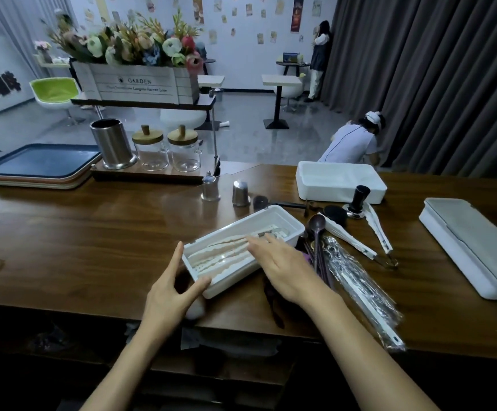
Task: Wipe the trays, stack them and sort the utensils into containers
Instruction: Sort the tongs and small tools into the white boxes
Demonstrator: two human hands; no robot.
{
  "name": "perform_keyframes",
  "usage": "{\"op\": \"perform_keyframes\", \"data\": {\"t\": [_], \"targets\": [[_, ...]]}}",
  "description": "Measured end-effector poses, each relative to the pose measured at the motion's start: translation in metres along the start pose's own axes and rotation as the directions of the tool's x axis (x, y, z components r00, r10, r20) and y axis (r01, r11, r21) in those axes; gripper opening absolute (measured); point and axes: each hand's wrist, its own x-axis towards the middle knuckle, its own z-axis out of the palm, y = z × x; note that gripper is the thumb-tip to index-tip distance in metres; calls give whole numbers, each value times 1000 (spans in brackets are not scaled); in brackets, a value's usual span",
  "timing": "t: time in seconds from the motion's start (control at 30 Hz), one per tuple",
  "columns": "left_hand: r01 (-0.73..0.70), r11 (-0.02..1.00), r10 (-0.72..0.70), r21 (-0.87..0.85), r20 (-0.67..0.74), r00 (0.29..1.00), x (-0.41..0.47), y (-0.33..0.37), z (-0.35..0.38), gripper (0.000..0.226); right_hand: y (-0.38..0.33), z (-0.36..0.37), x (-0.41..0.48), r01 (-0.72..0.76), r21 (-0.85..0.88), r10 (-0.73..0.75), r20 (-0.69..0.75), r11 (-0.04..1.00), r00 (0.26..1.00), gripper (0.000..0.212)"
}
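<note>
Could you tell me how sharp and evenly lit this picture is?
Head view: fisheye distortion bows the counter; pale glare streaks the wood beside the steel shaker; the right hand looks slightly blurred at its fingertips; below the counter edge is near-black.

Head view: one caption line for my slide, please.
Left hand steadies a white utensil container on the wooden counter; right hand, fingers straight, reaches over it.

counter (78, 232) is grained dark brown | near container (284, 216) is coloured white | top tray (33, 163) is coloured dark blue, orange and cream edges seen beneath | spoon (318, 223) is tinted dark purple | right-hand box (484, 247) is lidded grey over white
</note>
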Motion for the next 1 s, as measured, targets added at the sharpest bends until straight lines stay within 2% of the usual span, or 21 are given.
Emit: {"op": "perform_keyframes", "data": {"t": [0.07, 0.17, 0.33, 0.43, 0.6, 0.67, 0.8, 1.0], "targets": [[16, 1000, -16, -8, 9, 1000, 0, -1, -1, 104, 26, -16, -20, -77, 53, 84, -126, 996, 988, 66], [10, 1000, -10, 7, 10, 1000, 0, 2, 1, 101, 71, -42, -45, -216, 33, 218, -221, 976, 951, 64], [37, 999, -37, -40, -1, 999, -3, 12, 6, 97, 141, -88, -68, -419, 72, 412, -395, 905, 821, 60], [70, 997, -70, -37, -1, 998, -4, 17, 8, 97, 170, -106, -58, -517, 51, 491, -401, 854, 773, 75], [132, 987, -130, -92, 27, 991, -8, 26, 10, 99, 192, -107, -20, -555, 8, 527, -322, 832, 786, 115], [144, 985, -141, -96, 32, 989, -9, 29, 10, 101, 197, -101, -12, -570, -17, 538, -311, 821, 784, 124], [148, 983, -144, -107, 37, 989, -12, 32, 11, 98, 204, -93, -12, -572, -81, 510, -365, 816, 779, 118], [125, 989, -121, -80, 56, 991, -10, 27, 5, 95, 203, -96, -31, -619, -15, 568, -379, 786, 731, 108]]}}
